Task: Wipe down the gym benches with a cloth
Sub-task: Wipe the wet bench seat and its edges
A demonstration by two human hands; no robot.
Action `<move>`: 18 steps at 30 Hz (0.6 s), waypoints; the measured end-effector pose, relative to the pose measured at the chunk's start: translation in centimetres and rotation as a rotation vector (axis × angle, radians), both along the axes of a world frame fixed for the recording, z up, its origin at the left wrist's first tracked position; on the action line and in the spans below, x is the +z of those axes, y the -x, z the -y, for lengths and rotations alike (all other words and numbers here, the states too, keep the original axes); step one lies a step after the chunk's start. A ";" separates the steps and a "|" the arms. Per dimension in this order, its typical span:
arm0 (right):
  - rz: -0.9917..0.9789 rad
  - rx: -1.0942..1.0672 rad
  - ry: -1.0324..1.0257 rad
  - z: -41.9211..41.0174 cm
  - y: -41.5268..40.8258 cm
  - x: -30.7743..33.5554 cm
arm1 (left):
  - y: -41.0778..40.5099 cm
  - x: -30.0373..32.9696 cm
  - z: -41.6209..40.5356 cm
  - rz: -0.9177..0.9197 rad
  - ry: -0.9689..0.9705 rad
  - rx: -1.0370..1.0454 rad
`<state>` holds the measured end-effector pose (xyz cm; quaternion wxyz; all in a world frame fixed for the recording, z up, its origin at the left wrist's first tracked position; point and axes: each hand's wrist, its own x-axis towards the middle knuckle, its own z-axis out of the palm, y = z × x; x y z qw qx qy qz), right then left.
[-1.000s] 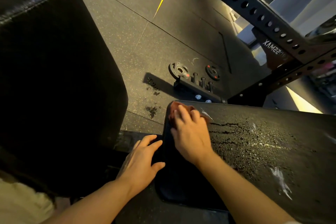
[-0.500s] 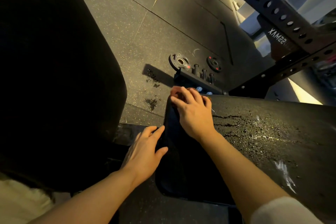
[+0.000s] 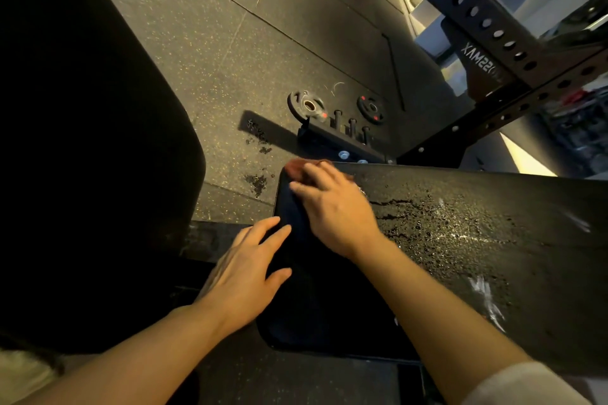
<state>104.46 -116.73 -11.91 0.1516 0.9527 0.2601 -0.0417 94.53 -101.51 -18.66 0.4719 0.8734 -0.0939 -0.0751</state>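
Note:
A black padded bench seat point(image 3: 460, 256) fills the lower right, wet with droplets and white streaks. My right hand point(image 3: 335, 207) lies flat on a reddish-brown cloth point(image 3: 296, 169) and presses it onto the pad's far left corner; most of the cloth is hidden under the fingers. My left hand point(image 3: 245, 273) rests with straight fingers against the pad's left edge. A second black pad, the upright backrest point(image 3: 82, 158), stands at the left.
Speckled rubber floor point(image 3: 230, 43) lies beyond the bench, with wet spots point(image 3: 258, 182) near the pad corner. Two small weight plates point(image 3: 307, 105) and a peg holder point(image 3: 348, 135) sit on the floor. A black perforated rack frame point(image 3: 493, 29) crosses the upper right.
My right hand slid the cloth from the pad's top towards the far left corner and then a little left along the edge. My left hand stayed at the pad's left edge.

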 end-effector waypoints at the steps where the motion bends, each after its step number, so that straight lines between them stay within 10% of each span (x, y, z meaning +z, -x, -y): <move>1: 0.071 -0.099 -0.032 1.2 -0.9 1.0 | 0.1 0.0 -0.1 -0.001 -0.001 -0.009; 4: 0.256 -0.387 -0.111 1.9 -0.8 2.5 | 0.3 -0.1 -0.1 -0.003 0.005 -0.027; 8: 0.098 0.023 -0.059 0.3 2.9 0.4 | 0.4 -0.3 -0.3 0.008 -0.007 -0.031; 12: 0.188 -0.298 -0.108 2.2 1.5 2.5 | 0.5 -0.7 -0.4 0.009 -0.032 -0.055; 16: 0.137 0.041 -0.036 0.6 4.4 0.5 | 0.5 -0.5 -0.3 0.021 -0.056 -0.048; 18: 0.047 -0.119 -0.066 2.2 3.4 1.6 | 0.6 -0.3 -0.2 0.026 -0.063 -0.053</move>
